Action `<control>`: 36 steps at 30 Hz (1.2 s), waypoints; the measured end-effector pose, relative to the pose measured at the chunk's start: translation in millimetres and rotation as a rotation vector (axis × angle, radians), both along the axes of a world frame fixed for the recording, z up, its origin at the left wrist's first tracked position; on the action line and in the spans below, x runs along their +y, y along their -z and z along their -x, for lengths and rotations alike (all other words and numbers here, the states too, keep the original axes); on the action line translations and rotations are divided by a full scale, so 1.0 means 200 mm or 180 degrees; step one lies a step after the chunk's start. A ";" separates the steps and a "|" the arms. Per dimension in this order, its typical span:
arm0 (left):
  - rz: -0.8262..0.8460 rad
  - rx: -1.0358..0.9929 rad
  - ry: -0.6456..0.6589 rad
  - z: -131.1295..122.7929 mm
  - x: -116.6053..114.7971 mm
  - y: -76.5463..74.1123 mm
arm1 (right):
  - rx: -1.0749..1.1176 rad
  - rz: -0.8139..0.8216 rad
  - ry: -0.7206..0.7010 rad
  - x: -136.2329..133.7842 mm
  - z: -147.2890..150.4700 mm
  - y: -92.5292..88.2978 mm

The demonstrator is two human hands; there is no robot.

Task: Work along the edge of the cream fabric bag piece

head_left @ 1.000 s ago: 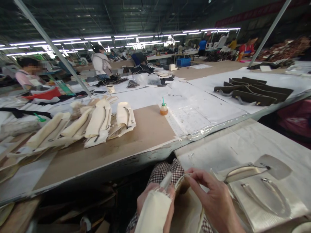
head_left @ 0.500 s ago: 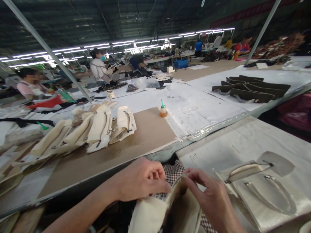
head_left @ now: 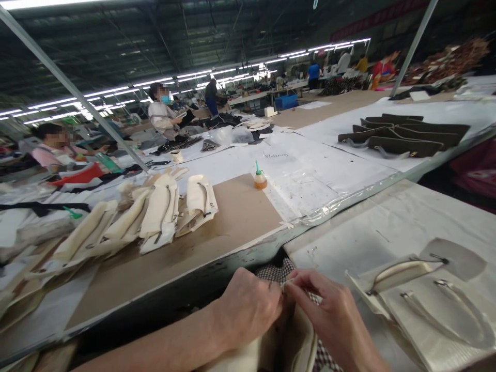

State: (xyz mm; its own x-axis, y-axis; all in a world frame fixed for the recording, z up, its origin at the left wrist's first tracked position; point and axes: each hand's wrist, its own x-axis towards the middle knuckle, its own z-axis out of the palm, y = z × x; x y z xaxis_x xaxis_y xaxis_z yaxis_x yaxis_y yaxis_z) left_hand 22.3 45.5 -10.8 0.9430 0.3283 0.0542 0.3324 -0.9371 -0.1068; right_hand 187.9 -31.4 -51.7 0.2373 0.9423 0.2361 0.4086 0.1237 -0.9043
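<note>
A cream bag piece [head_left: 300, 336] with a dark inside stands open over the lap, in front of checked cloth [head_left: 273, 271]. My left hand [head_left: 251, 305] is closed at its upper edge, the fingertips turned away from view. Close beside it, my right hand [head_left: 323, 297] pinches the same edge between thumb and fingers. The two hands nearly meet there. A finished-looking cream bag [head_left: 437, 310] with handles lies on the white table at the right.
Several cream bag pieces [head_left: 158, 206] lie on brown board [head_left: 240, 217] at the left. A small bottle of amber liquid [head_left: 260, 181] stands beyond. Dark folded pieces [head_left: 406, 135] lie at the back right. Two people [head_left: 163, 116] [head_left: 54, 147] are across the table at left.
My left hand has moved right, up to my right hand, and now covers more of the bag piece. A person in the background has straightened up. The view has shifted slightly.
</note>
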 end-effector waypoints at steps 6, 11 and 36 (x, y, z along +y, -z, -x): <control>0.0306 -0.0631 0.0104 0.04 0.00 0.04 | 0.0063 -0.0155 -0.0181 -0.02 0.01 0.00; 0.0667 -0.0545 -0.0298 0.00 -0.03 0.01 | 0.0006 -0.0226 -0.0277 -0.03 -0.01 0.00; 0.0800 -0.0748 -0.0376 -0.06 -0.08 0.06 | -0.2451 -0.0240 0.0566 -0.18 0.01 -0.02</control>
State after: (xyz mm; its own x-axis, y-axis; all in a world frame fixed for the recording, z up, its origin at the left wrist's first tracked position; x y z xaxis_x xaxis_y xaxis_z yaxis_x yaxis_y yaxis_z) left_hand 34.2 29.3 -23.7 0.8692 0.4647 0.1686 0.4279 -0.8781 0.2141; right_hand 186.7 -68.1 -47.4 0.1268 0.8806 0.4566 0.9351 0.0475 -0.3512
